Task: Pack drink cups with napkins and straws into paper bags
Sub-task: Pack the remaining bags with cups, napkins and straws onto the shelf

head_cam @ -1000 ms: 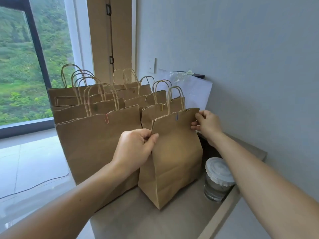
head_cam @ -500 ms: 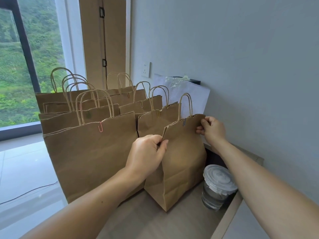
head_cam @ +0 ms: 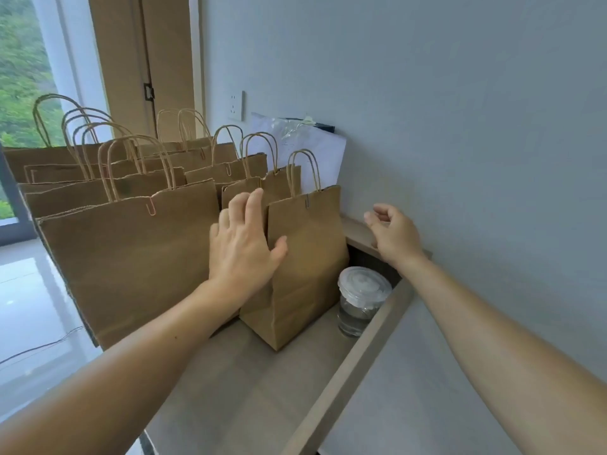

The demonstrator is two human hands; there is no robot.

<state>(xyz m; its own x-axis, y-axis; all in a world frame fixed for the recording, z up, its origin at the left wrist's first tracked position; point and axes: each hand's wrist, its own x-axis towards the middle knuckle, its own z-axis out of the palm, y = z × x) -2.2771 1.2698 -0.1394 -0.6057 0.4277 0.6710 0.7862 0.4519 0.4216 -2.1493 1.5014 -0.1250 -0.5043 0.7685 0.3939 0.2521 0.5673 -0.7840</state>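
Spread left hand (head_cam: 241, 247) touches the clipped bag (head_cam: 308, 257); empty, loosely curled right hand (head_cam: 392, 234) should reach the cup (head_cam: 361, 290) below it.

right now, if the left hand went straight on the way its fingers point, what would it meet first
Probably the second small bag, just behind the clipped front bag; the left hand aims its fingers there, though depth is unclear.

1 head-worn view — facing forward and down, close over paper bags (head_cam: 131, 257) on a shelf (head_cam: 249, 389).
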